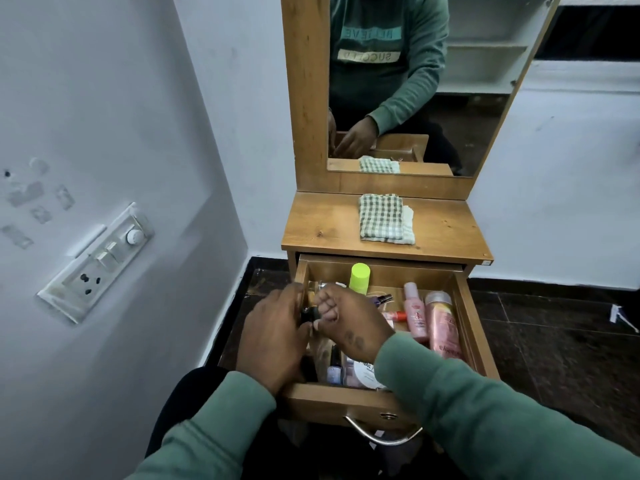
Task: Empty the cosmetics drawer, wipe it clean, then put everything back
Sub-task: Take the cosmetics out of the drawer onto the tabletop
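Open wooden drawer (472,327) of cosmetics (441,323), left hand (273,341) and right hand (349,323) fingers (329,301) curled, pinching small black object (308,314) together, green-checked cloth (382,218) on tabletop (446,230).

- Drawer (332,401): matt wood-grain board.
- Handle (381,437) on the drawer's front: shiny metal.
- Bottles (443,327) inside the drawer: glossy plastic.
- Black cap (308,311) above the drawer's left wall: glossy plastic.
- Cloth (382,218) behind the drawer: woven.

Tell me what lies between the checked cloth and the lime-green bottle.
Only bare wooden tabletop, its front edge, then the drawer's back wall; the head view shows it.
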Tool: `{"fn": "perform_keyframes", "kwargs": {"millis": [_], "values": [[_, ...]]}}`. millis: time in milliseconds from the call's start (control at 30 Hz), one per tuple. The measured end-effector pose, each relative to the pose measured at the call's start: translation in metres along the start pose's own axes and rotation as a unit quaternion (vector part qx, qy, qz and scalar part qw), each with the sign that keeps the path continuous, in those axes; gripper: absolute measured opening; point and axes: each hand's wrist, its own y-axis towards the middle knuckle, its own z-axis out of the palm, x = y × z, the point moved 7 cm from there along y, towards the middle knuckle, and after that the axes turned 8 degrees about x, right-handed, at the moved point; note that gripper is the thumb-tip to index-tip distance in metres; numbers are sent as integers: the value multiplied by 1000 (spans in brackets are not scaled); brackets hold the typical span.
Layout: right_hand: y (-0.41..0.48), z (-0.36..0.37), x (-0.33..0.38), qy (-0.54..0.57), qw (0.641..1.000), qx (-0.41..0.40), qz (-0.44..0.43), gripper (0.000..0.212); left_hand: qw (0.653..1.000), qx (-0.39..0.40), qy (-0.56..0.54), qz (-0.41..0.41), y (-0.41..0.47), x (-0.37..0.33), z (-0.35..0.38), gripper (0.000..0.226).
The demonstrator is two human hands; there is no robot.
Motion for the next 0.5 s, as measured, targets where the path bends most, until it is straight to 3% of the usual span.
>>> {"fn": "perform_keyframes", "kwargs": {"millis": [233, 500], "values": [[24, 21, -12, -4, 1000, 0, 14, 27, 1000, 10, 21, -5, 18, 16, 9, 21], [30, 21, -8, -24, 999, -31, 11, 11, 1000, 4, 10, -15, 19, 15, 6, 19]]}}
